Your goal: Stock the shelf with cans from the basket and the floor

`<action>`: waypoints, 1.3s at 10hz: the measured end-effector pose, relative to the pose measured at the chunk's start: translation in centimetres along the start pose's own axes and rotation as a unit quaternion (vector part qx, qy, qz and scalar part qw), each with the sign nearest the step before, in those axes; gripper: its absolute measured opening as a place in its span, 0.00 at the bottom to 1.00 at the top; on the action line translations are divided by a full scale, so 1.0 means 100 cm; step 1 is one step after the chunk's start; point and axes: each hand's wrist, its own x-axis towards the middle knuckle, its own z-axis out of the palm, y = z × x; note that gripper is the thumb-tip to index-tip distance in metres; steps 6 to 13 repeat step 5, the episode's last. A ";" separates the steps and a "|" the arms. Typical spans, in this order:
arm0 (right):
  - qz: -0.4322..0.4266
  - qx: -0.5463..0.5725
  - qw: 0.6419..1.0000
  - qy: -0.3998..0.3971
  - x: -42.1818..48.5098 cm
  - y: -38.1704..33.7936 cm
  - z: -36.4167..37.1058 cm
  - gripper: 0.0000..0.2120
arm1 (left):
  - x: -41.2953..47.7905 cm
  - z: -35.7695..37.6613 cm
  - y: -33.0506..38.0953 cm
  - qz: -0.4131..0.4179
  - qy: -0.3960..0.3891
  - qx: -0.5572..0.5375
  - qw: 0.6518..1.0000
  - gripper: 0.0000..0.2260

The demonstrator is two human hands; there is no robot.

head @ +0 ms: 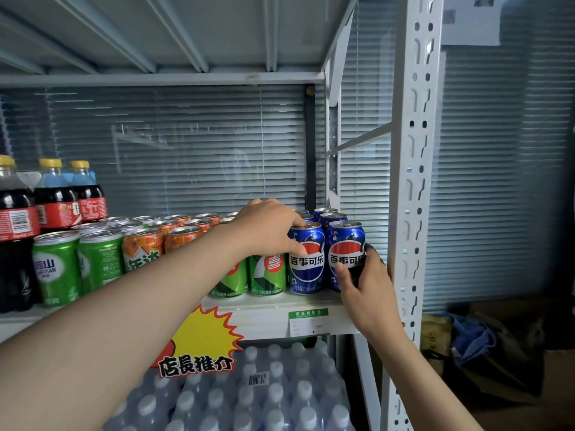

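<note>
At the shelf's (264,315) left end stand cola bottles (56,200), then rows of pale green cans (57,265) and orange cans (143,244), then darker green cans (267,275) along the front edge. The left hand (267,227) reaches across these and grips the left blue can (306,265) from above, thumb on its front wall and the other fingers curled over the rim. Touching it, at the front right corner beside the steel post (413,181), is the right blue can (345,244); the right hand (370,290) clamps it low on the wall, thumb in front and fingers wrapped behind. Both cans stand upright on the shelf. They are probably full: stiff, fairly weighty, with smooth printed walls that could slip or dent. A hold around mid-wall, thumb opposite fingers, looks the safest; a rim-only hold suits small nudges.
</note>
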 end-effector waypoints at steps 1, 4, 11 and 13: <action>0.011 0.021 1.000 -0.018 0.002 -0.001 -0.003 0.21 | -0.001 0.000 0.000 -0.007 0.000 -0.013 1.000 0.31; 0.027 0.060 0.997 -0.038 0.003 -0.004 -0.007 0.18 | -0.007 0.001 0.003 -0.020 0.018 -0.029 0.999 0.32; 0.031 0.071 0.997 -0.031 0.002 -0.003 -0.006 0.18 | -0.010 0.002 0.002 -0.019 0.027 -0.034 0.999 0.33; 0.031 0.071 0.997 -0.031 0.002 -0.003 -0.006 0.18 | -0.010 0.002 0.002 -0.019 0.027 -0.034 0.999 0.33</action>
